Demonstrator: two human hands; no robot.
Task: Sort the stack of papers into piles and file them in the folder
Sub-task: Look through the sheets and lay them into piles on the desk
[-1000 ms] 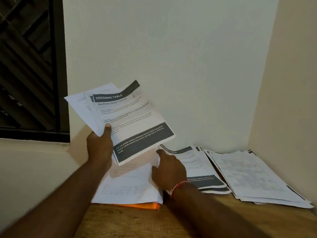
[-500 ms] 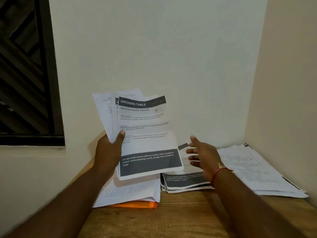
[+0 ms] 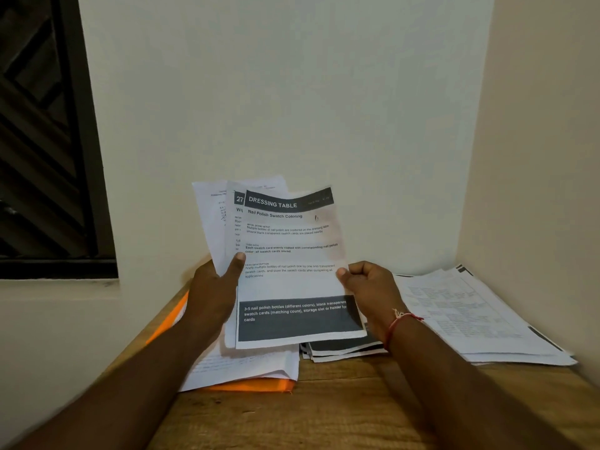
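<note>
The stack of papers (image 3: 217,228) is held up over the tabletop (image 3: 324,414), fanned and upright before the pale wall, to the right of a dark window (image 3: 42,157). At the tabletop's left edge lies the orange folder (image 3: 253,385) with a white pile (image 3: 246,365) on top of it. The left hand (image 3: 212,292) grips the fan from its left side, thumb across the front.

The top sheet (image 3: 292,284) is headed "DRESSING TABLE", then "Nail Polish Swatch Coloring". A bold line reads "Each swatch card evenly coated with corresponding nail polish color, all swatch cards stored". The dark band at its foot lists "3-5 nail polish bottles (different colors), blank transparent swatch cards (matching count), storage slot or holder for cards". The sheet behind shows only "27" and "Wi".

The right hand (image 3: 368,289), a red thread (image 3: 401,319) at its wrist, has just changed jobs. A second ago it lay on the middle pile (image 3: 344,350), and half a second ago it hung open in the air. Now its thumb and curled fingers pinch the top sheet's right edge. That looks like the start of peeling this sheet off for sorting. The middle pile shows the same dark bands and seems its likely home. Farther right, a pile of table-printed pages (image 3: 470,319) lies by the side wall.
</note>
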